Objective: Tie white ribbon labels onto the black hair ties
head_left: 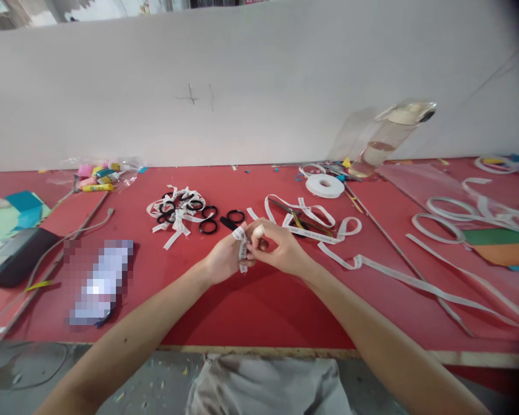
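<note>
My left hand (225, 257) is closed round a white printed ribbon (243, 251) whose end hangs below the fingers. A slim black piece (228, 223) sticks out above that hand; whether it is a ring seen edge-on I cannot tell. My right hand (281, 245) meets the left one, thumb and fingertips pinched at the ribbon. Just beyond them lie loose black rings (208, 226). To their left is a pile of black rings tied with white ribbon (177, 207). Scissors (300, 219) rest among loops of printed ribbon (313, 233) right of my hands.
A white ribbon roll (324, 185) and a tilted water bottle (384, 141) are by the back wall. Long ribbon strips (415, 282) trail rightward. On the left are a blurred-out phone-like object (101, 282), a dark device (19, 256), a cable (80, 229) and a bag of colourful pieces (99, 176).
</note>
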`<state>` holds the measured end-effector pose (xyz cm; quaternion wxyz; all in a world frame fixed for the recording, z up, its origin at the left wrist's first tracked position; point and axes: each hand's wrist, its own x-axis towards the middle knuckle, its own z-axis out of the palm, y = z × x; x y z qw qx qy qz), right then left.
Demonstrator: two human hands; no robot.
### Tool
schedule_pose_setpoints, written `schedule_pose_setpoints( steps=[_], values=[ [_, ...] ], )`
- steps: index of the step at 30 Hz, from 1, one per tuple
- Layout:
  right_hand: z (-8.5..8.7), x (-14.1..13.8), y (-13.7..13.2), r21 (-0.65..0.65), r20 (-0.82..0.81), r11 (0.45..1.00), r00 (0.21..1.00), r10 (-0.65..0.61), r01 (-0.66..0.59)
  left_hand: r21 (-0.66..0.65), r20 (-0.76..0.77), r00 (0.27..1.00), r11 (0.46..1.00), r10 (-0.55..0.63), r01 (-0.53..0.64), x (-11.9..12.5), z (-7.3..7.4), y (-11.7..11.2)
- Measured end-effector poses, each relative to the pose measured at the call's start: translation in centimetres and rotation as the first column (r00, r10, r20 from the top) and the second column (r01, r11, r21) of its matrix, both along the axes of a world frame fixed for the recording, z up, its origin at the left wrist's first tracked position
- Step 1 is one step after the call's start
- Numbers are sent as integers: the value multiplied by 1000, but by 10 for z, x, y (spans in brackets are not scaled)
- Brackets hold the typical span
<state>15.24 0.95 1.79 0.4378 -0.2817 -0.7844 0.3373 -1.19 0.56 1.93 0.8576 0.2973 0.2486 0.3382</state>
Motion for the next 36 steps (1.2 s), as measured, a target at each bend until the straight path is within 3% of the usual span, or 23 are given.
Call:
schedule_pose_setpoints(
  steps=[3,7,11,15,22,25,28,31,36],
  values=[
    [0,-2,-2,-5,50,999,998,-33,33,8,-9,1000,1000,-7,7,1,-1,0],
    [-4,-10,-6,166,99,966,971,-216,198,67,-59,995,995,83,-79,3,-3,1],
    [-10,-18,-9,269,44,922,952,-302,279,120,-88,984,983,152,-141,4,-7,1],
    [-9,-18,-10,199,101,941,949,-299,275,75,-132,982,989,133,-124,3,-7,1],
    [1,-6,-7,-5,79,991,988,-136,137,33,-47,997,997,-61,63,-1,-6,4],
    [1,-5,-6,-8,92,992,988,-121,122,63,-41,998,997,-46,49,-1,-9,5],
    [-2,-7,-4,133,136,980,976,-169,151,149,-49,998,988,43,-35,1,-12,5],
    [-5,-10,-3,332,113,927,969,-222,173,217,-72,986,967,153,-134,1,-12,6],
    [-8,-12,-4,493,115,851,957,-268,179,182,-120,968,963,220,-196,1,-12,6]
  ],
)
